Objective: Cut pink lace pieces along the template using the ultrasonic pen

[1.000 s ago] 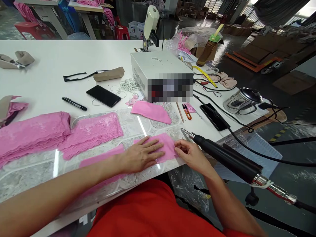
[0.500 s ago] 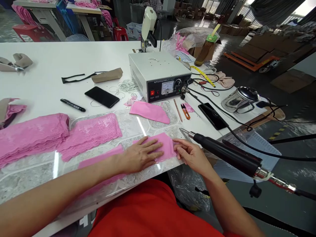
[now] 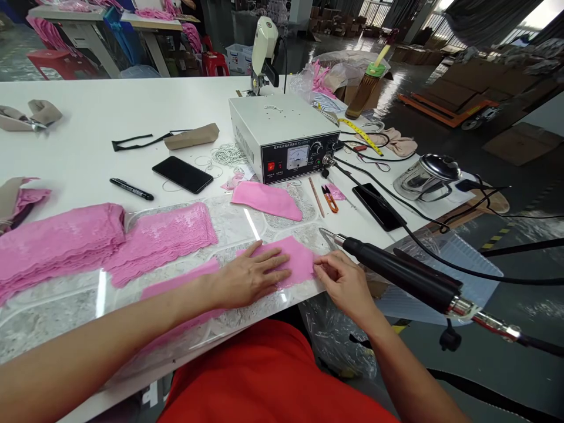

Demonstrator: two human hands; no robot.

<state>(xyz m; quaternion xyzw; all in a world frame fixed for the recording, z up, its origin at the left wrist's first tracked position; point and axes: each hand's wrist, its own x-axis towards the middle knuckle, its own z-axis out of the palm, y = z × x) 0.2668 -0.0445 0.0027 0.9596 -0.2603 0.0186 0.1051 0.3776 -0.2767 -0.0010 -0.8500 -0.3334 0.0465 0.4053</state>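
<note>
At the near edge of the desk (image 3: 101,129): pink cloth (image 3: 298,259) pressed flat, one edge pinched

Left hand (image 3: 251,279) palm down across the cloth, fingers spread, grasping nothing; it serves as a weight. Right hand (image 3: 342,282) has thumb and forefinger pinched at the cloth's right edge; cannot tell how many layers sit between them. Cloth lies on a stone-patterned mat (image 3: 229,217), near the metal tip of a black handheld tool (image 3: 396,271), but apart from it.

Step in hand, by my reading: straightening or lining up that right edge. Next move seems to call for a steady left palm and a light, even touch from the right fingertips, so no crease forms.

Counts:
- Pink pieces besides the stacks: one cloth at the hands; one pink strip (image 3: 180,285), partly hidden by the left forearm (image 3: 110,338); one smooth pink panel (image 3: 267,200) before the control box (image 3: 284,135).
- Lace: two, a larger stack (image 3: 61,241) and a smaller stack (image 3: 165,238); layers too fine to count.
- Phones: two, left phone (image 3: 183,174) and right phone (image 3: 378,205).
- One each: marker (image 3: 131,189), slim brown stick (image 3: 316,197), orange-handled snips (image 3: 329,198).
</note>
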